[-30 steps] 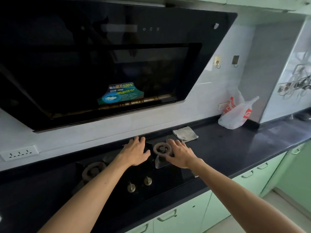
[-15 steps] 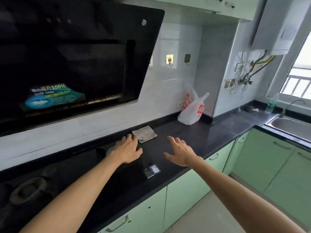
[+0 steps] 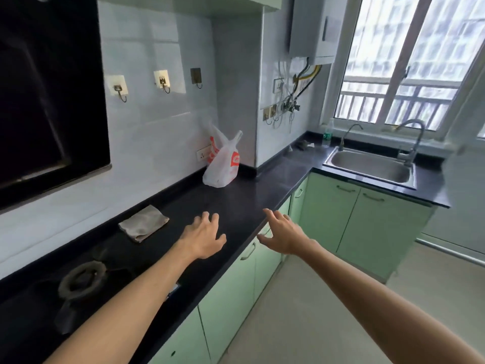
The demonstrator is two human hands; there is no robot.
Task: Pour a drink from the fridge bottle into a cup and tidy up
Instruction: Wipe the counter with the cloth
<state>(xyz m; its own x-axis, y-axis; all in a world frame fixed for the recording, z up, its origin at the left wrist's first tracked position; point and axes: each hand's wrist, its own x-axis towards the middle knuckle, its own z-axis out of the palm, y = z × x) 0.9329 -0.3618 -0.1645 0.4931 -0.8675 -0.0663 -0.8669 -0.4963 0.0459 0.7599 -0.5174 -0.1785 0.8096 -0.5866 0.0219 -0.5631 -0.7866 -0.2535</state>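
Fingers spread and empty, left hand (image 3: pixel 202 240) and right hand (image 3: pixel 284 233) hover at the counter's (image 3: pixel 236 200) front edge, plastic bag (image 3: pixel 223 166) at its back.

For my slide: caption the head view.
Empty left hand over black countertop, empty right hand at its edge, folded cloth nearby.

2 bare forearms (image 3: pixel 136 298); left grip (image 3: pixel 202 239), right grip (image 3: pixel 284 236) bare.

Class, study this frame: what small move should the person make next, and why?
Probably turn away from this counter to look for the fridge. The left hand and right hand hold nothing; on the counter lie a cloth and a plastic bag, but no fridge or cup shows.
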